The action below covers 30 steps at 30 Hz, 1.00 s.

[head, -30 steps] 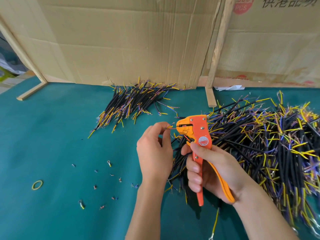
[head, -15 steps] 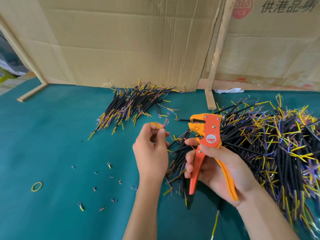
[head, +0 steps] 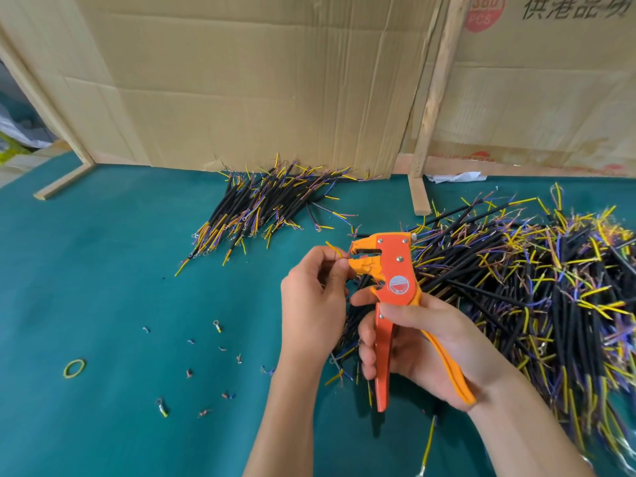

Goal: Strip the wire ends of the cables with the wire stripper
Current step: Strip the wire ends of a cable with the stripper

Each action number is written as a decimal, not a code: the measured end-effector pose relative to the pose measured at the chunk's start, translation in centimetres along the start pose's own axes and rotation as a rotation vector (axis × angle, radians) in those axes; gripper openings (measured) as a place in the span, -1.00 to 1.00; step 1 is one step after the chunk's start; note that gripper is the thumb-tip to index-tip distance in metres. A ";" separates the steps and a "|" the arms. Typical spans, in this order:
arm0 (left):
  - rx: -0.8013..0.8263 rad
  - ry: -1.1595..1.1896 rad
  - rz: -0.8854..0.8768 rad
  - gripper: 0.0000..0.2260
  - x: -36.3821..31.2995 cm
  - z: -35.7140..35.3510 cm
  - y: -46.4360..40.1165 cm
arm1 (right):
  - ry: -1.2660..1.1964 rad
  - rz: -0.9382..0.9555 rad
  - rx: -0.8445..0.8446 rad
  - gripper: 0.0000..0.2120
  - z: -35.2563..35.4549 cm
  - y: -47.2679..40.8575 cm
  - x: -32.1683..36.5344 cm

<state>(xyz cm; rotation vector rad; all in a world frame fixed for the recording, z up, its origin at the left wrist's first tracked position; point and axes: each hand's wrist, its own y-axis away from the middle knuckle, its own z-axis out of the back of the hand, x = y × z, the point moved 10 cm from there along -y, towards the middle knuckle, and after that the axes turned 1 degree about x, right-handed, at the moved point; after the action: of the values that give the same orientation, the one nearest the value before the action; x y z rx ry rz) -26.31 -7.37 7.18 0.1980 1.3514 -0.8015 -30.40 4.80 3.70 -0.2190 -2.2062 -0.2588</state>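
Orange stripper (head: 395,270), right hand (head: 423,342) gripping its handles with the mouth gaping, is meeting the wire (head: 335,251) the left hand (head: 311,304) is pinching just beside those jaws; I'd be feeding only the tip in squarely before squeezing. Half a second ago the wire was sitting well apart from the tool, now it's at the mouth.

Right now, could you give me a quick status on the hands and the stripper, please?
Left hand pinches cable wires at the stripper's mouth. Right hand grips wire stripper, jaws open. Nothing blocking.
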 end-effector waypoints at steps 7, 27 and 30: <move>-0.001 0.089 0.013 -0.83 0.0 0.0 0.0 | -0.029 0.013 -0.101 -0.66 0.2 -0.1 0.1; 0.308 -0.005 0.041 -0.87 -1.3 -3.4 0.1 | -0.315 0.366 -0.190 -0.66 3.3 0.4 3.7; 0.092 -0.122 0.030 -0.85 -1.1 -1.7 -2.8 | -0.343 0.391 -0.191 -0.67 3.5 0.8 4.2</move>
<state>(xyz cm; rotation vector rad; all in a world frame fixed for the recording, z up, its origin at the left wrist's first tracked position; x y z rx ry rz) -29.32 -8.02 8.60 0.2378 1.1955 -0.8383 -35.33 6.76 5.09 -0.8440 -2.4122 -0.2256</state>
